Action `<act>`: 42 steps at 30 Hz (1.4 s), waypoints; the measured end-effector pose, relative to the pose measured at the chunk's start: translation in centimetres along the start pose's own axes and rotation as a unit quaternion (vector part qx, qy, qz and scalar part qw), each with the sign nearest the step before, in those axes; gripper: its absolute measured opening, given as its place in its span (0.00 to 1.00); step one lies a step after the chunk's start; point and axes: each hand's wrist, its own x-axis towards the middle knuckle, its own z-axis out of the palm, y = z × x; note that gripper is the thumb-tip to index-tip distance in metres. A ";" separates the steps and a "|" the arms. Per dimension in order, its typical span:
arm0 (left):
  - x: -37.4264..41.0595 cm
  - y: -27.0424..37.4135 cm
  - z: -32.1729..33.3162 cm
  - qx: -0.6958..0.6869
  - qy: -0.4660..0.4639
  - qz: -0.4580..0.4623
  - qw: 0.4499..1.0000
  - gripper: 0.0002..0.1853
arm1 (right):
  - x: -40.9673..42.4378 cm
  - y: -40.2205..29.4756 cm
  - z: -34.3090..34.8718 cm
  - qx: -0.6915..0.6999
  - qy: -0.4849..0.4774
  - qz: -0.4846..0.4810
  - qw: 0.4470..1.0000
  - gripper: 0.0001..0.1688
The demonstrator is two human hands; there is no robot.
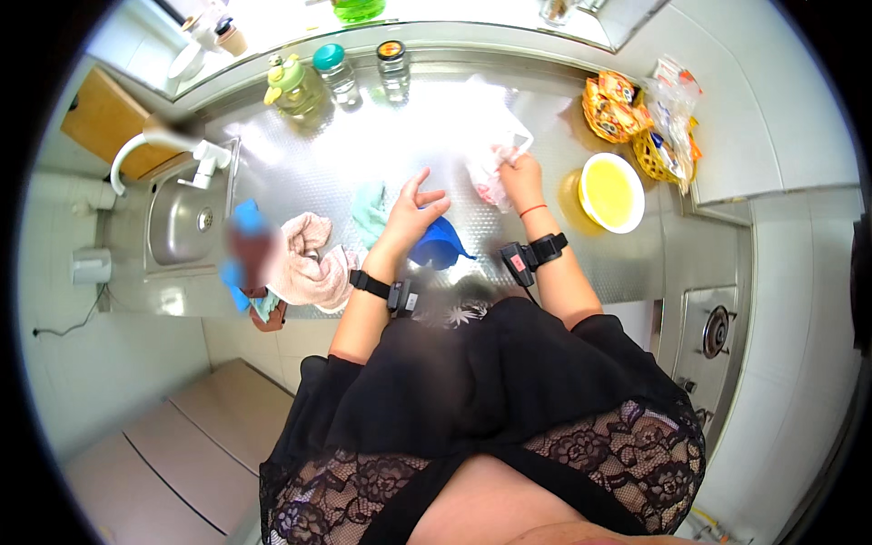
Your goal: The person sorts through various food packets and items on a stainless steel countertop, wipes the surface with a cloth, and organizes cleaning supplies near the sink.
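Note:
My right hand (521, 178) grips a thin white bag with pink print (485, 178), whose upper part fades into glare on the metal countertop. My left hand (417, 208) holds nothing, with its fingers spread above the counter. Just beneath it lies a blue item (437, 244), perhaps folded cloth, partly covered by the hand. A mint-green cloth (368, 212) is crumpled to the left of that hand. Farther left, a pale pink towel (317, 266) lies in a heap beside blue and brown cloths (246, 262), which are partly blurred.
A steel sink (180, 231) with a white faucet (204, 163) is at left. A white bowl (612, 193) showing yellow inside and yellow baskets of packets (613, 109) stand at right. Glass jars (394, 71) and a green-lidded bottle (294, 85) line the back. A gas burner (715, 332) sits front right.

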 end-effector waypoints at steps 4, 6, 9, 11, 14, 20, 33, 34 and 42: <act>0.0 0.8 -2.1 -0.021 0.031 0.001 0.999 0.43 | 1.4 -3.6 -0.5 0.000 -0.034 -0.054 0.998 0.12; -0.4 0.5 -2.4 -0.025 0.044 -0.002 0.999 0.43 | 0.6 -3.8 0.8 0.022 -0.062 -0.098 0.993 0.09; 0.9 0.0 -2.9 0.053 0.049 0.079 0.994 0.42 | -0.7 -3.0 3.6 -0.075 -0.054 -0.266 0.960 0.06; 1.1 -0.1 -2.9 0.211 0.056 0.188 0.957 0.44 | -1.1 -5.0 4.3 -0.014 -0.021 -0.300 0.954 0.04; -0.5 2.2 -2.3 0.300 0.059 0.153 0.940 0.41 | -1.4 -5.2 4.1 -0.066 -0.039 -0.312 0.947 0.05; -2.6 4.1 0.3 0.433 -0.014 0.269 0.860 0.38 | -4.3 -5.5 3.1 -0.077 -0.058 -0.071 0.993 0.10; -0.4 0.4 2.1 0.491 -0.233 0.212 0.812 0.18 | -11.1 -3.1 0.1 -0.107 -0.164 -0.015 0.980 0.29; -0.8 1.0 2.2 0.477 -0.285 0.206 0.805 0.19 | -12.0 -1.6 0.7 -0.152 -0.177 -0.002 0.972 0.27; -1.4 -1.1 0.3 0.381 -0.197 0.193 0.882 0.33 | -17.7 -0.8 2.7 -0.262 0.005 0.158 0.952 0.14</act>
